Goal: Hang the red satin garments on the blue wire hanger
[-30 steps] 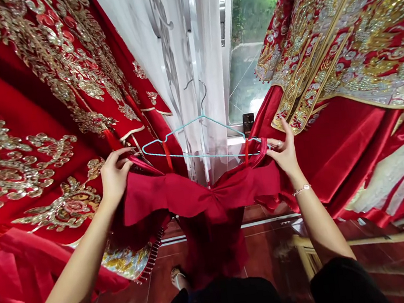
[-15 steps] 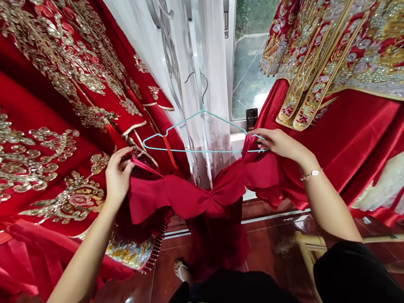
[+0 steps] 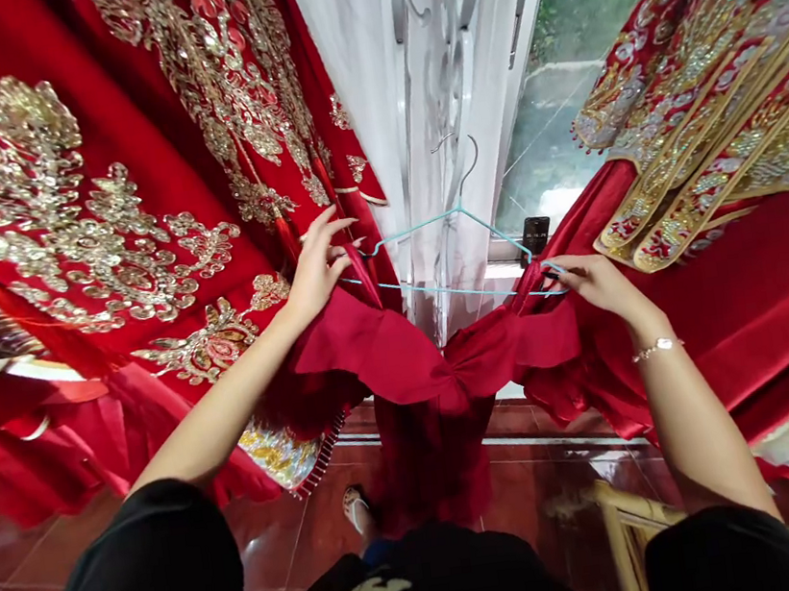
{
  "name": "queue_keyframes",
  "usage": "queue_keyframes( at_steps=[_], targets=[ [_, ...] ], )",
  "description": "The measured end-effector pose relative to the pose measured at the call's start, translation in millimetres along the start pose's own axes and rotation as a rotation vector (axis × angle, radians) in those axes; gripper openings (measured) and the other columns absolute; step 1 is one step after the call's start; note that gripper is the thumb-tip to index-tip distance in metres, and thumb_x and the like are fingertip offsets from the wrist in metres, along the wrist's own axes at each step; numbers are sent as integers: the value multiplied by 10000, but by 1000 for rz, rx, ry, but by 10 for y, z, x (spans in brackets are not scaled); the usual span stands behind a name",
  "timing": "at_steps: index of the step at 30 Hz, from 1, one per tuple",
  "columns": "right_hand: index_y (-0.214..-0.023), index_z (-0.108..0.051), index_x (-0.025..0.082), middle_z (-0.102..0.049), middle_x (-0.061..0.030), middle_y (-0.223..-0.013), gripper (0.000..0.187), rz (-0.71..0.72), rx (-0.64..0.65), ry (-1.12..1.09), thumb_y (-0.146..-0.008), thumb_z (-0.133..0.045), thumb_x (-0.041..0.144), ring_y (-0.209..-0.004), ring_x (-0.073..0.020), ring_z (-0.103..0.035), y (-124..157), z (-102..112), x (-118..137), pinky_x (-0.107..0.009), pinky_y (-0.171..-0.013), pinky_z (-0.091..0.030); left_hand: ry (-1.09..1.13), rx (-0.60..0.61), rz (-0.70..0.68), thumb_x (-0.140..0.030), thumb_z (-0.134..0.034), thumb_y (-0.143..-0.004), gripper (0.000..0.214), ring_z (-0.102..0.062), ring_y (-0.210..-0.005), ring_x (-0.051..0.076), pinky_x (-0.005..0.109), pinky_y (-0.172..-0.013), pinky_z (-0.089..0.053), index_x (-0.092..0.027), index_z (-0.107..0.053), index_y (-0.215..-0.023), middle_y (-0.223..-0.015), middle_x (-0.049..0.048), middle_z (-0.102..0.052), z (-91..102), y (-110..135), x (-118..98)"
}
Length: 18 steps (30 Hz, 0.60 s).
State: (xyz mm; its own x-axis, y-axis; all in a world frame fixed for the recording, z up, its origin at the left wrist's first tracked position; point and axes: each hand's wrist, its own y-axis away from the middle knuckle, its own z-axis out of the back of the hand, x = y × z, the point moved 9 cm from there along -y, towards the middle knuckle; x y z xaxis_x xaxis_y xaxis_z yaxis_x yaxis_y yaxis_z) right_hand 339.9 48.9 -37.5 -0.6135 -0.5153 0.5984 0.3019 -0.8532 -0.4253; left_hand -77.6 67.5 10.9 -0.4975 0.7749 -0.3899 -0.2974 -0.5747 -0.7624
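The left hand (image 3: pixel 318 269) and right hand (image 3: pixel 602 284) each pinch a shoulder strap (image 3: pixel 363 275) of a red satin dress (image 3: pixel 423 369), pulling its neckline wide so the skirt hangs below the grip, just before a pale blue wire hanger (image 3: pixel 422 228).

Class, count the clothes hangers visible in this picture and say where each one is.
1: a pale blue wire hanger, in front of the white curtain, between the left hand and right hand. Others could be hidden behind the hanging garments.
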Motion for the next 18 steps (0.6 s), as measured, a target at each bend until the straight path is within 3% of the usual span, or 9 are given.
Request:
queue_keyframes(
  at_steps=[3, 8, 10, 13, 16, 18],
  targets=[
    [-1034, -751, 187, -765, -76, -810, 385, -14, -50, -19, -893, -561, 491, -737, -234, -719, 49, -30, -65, -373, -737, -602, 2, 74, -54, -415, -589, -971, 454, -708, -1067, 226, 463, -939, -615, -311, -480, -1400, -1652, 133, -257, -129, -115, -44],
    [-1067, -746, 194, -764, -73, -781, 468, -19, -113, -41, -891, -564, 588, -693, -233, -706, 120, -80, -146, -385, -730, -602, -3, 99, -118, -305, -570, -968, 421, -630, -1210, 251, 434, -958, -594, -296, -498, -1382, -1696, 117, -152, -212, -212, -130],
    [-1049, -745, 195, -762, -76, -782, 488, -15, -128, -43, -890, -561, 618, -698, -233, -704, 135, -106, -148, -383, -734, -599, 10, 159, -115, -238, -591, -934, 427, -602, -1245, 262, 428, -951, -592, -268, -525, -1355, -1669, 131, -231, -264, -315, -108],
    [-1002, -739, 200, -750, -71, -771, 487, -14, -140, -45, -902, -540, 632, -694, -227, -693, 149, -152, -125, -375, -736, -590, -11, 375, 1, -188, -644, -863, 450, -631, -1174, 251, 424, -936, -594, -222, -577, -1307, -1497, 144, -479, -369, -485, 92],
    [-1019, -725, 203, -742, -66, -773, 466, -27, -169, -45, -936, -501, 603, -689, -220, -682, 189, -181, -117, -379, -759, -588, -172, 482, 94, -217, -735, -789, 539, -550, -1295, 305, 505, -1099, -491, -224, -598, -1310, -1475, 120, -469, -280, -492, 264],
    [-1100, -710, 206, -757, -78, -845, 451, -28, -200, -24, -958, -477, 565, -772, -234, -701, 262, -182, -124, -410, -844, -584, -276, 424, 105, -244, -775, -766, 609, -412, -1422, 360, 562, -1188, -382, -255, -583, -1344, -1543, 106, -372, -120, -361, 216]
  ],
)
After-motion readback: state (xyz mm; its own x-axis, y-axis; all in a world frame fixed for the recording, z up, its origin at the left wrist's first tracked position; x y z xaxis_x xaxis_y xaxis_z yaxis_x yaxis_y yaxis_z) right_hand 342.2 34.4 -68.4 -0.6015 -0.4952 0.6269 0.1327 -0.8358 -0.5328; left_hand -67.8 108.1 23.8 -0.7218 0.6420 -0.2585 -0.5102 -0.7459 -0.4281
